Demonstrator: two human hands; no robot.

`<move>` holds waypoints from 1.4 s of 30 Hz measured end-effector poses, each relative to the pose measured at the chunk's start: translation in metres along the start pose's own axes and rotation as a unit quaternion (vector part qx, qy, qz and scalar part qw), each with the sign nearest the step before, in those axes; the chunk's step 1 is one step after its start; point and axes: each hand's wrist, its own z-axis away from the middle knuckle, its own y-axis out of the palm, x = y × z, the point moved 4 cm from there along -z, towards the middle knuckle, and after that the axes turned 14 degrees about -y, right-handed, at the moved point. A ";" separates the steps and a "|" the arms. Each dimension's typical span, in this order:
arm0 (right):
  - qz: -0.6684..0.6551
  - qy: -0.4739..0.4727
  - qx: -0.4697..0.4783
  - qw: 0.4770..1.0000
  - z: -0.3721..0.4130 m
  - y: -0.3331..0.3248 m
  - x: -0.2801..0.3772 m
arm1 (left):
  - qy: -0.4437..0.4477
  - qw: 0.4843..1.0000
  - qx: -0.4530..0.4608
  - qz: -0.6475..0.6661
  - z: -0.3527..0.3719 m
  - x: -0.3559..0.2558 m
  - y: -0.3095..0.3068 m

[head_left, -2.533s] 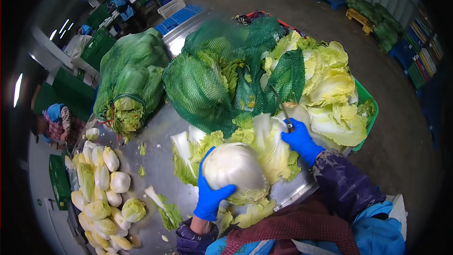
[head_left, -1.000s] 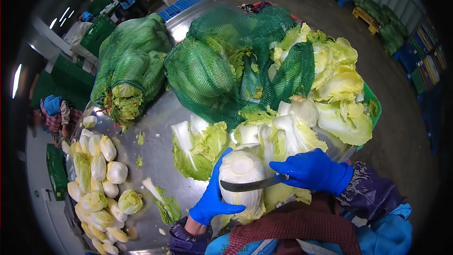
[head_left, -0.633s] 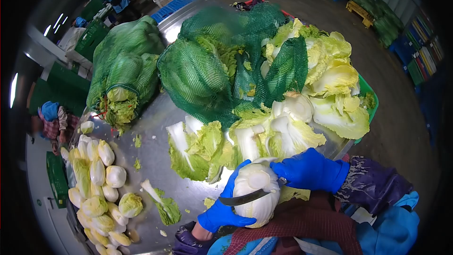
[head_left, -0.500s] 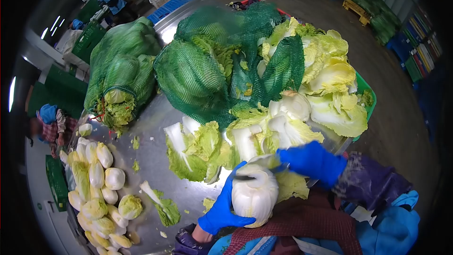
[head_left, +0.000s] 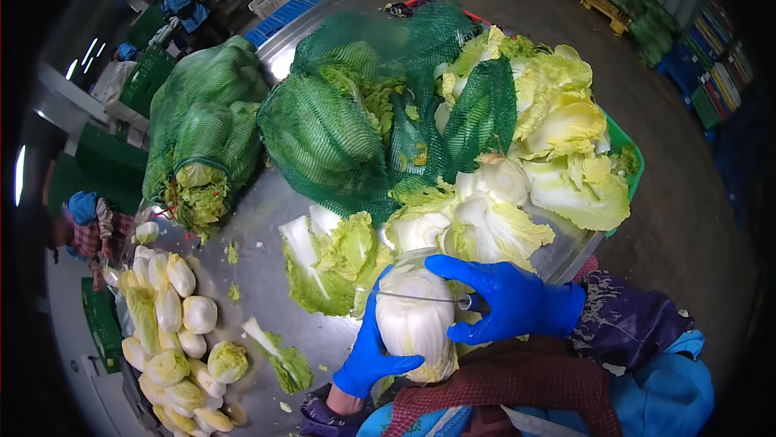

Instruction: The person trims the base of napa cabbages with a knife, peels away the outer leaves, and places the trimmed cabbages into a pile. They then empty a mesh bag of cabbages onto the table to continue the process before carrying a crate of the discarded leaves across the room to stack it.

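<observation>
Cabbage (head_left: 414, 332), pale and rounded, sits between the person's two blue-gloved hands at the near edge of the metal worktop (head_left: 267, 275), just in front of a maroon checked apron (head_left: 517, 376). The left hand (head_left: 372, 356) cups it from the left, fingers along the far side and thumb across the lower front, so the head is held firmly against the palm. The right hand (head_left: 521, 299) has its thumb and forefinger spread wide, the forefinger reaching over the upper right of the cabbage; a knife (head_left: 412, 299) is held in this hand, the end of its handle showing between thumb and forefinger. The blade, seen nearly edge-on, runs across the face of the cabbage; whether it touches or cuts in, I cannot tell. Just beyond the hands lie loose white-ribbed leaves (head_left: 497, 231), and past them a dark green mesh sack (head_left: 323, 130) with cabbages inside. Another filled mesh sack (head_left: 202, 109) stands to its left. At the right, yellowish leaves (head_left: 558, 126) are heaped at a green crate (head_left: 637, 166). Small pale heads (head_left: 166, 308) are piled at the left, with a single leaf (head_left: 284, 364) lying nearby. A co-worker (head_left: 95, 223) bends beyond that pile.
</observation>
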 end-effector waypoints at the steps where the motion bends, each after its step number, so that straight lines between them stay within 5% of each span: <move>1: -0.021 0.009 0.005 1.000 -0.001 0.000 0.000 | 0.000 1.000 -0.001 0.000 0.000 -0.001 0.001; 6: -0.037 0.097 0.019 0.994 -0.004 0.005 -0.004 | 0.075 0.995 -0.033 -0.052 -0.001 -0.004 0.007; 9: -0.079 0.102 -0.050 0.990 -0.003 0.010 -0.022 | 0.060 0.997 -0.040 -0.002 -0.004 0.008 0.001; 10: -0.200 0.151 -0.111 0.962 -0.004 0.007 -0.030 | 0.060 0.997 -0.040 -0.001 -0.003 0.015 -0.005; 12: -0.317 0.248 -0.184 0.897 -0.001 -0.002 -0.036 | -0.024 0.988 -0.022 0.152 0.001 0.031 -0.022; 14: -0.358 0.221 -0.243 0.874 0.005 -0.012 -0.051 | -0.017 0.965 -0.049 0.258 0.009 0.030 -0.027; 16: -0.342 0.223 -0.278 0.869 0.023 -0.032 -0.068 | 0.005 0.878 -0.067 0.475 0.010 0.041 -0.043; 18: -0.297 0.180 -0.319 0.882 0.028 -0.056 -0.073 | 0.074 0.871 -0.029 0.486 -0.001 0.043 -0.055; 20: -0.135 0.099 -0.317 0.933 0.031 -0.081 -0.092 | 0.178 0.829 0.014 0.531 -0.014 0.025 -0.057; 21: 0.041 0.196 -0.300 0.933 0.035 -0.089 -0.091 | 0.202 0.817 0.019 0.539 -0.018 0.019 -0.057; 22: 0.040 0.194 -0.298 0.934 0.024 -0.087 -0.077 | 0.204 0.817 0.007 0.539 -0.026 0.017 -0.053; 24: 0.165 -0.015 -0.238 0.957 -0.010 -0.066 -0.029 | 0.206 0.821 -0.015 0.533 -0.029 0.017 -0.050; 26: -0.062 0.057 -0.140 0.986 -0.022 -0.029 -0.023 | 0.192 0.831 -0.041 0.520 -0.037 0.022 -0.042; 28: -0.052 0.189 0.000 0.981 -0.039 -0.007 -0.004 | 0.162 0.843 -0.061 0.509 -0.045 0.030 -0.035; 32: -0.149 0.197 -0.009 0.969 -0.033 0.023 -0.036 | 0.172 0.873 0.049 0.454 -0.029 0.021 -0.029; 34: -0.295 0.264 -0.015 0.918 -0.029 0.020 -0.029 | -0.033 0.960 -0.086 0.265 -0.014 0.028 -0.037; 35: -0.326 0.256 -0.059 0.908 -0.026 0.020 -0.030 | -0.039 0.963 -0.117 0.239 -0.016 0.014 -0.038; 38: -0.297 0.152 -0.148 0.931 -0.020 0.032 -0.054 | 0.077 0.976 -0.180 0.096 -0.017 0.003 -0.032; 39: -0.190 0.139 -0.108 0.966 -0.019 0.031 -0.055 | 0.060 0.968 -0.195 0.147 -0.021 0.006 -0.033; 42: -0.149 0.107 -0.122 0.975 -0.024 0.021 -0.037 | 0.026 0.954 -0.185 0.235 -0.020 0.001 -0.027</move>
